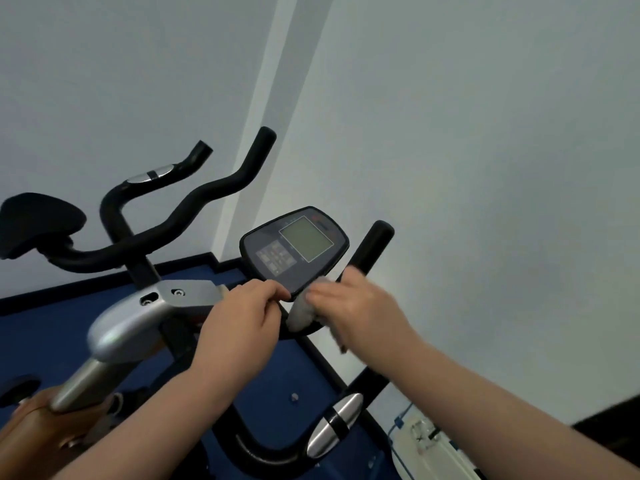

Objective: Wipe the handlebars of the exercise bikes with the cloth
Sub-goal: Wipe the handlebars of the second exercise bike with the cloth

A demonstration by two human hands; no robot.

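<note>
The near exercise bike's black handlebar rises to the right of its console and loops low with a silver pulse sensor. My right hand is blurred and presses a grey cloth against the bar just below the console. My left hand grips the console's lower edge, fingers curled around it. A second bike's black handlebar stands behind on the left with its own silver sensor.
A black saddle sits at far left. The silver frame and seat post run down left. Pale walls meet in a corner behind; blue floor below. A white device with a blue cable lies at lower right.
</note>
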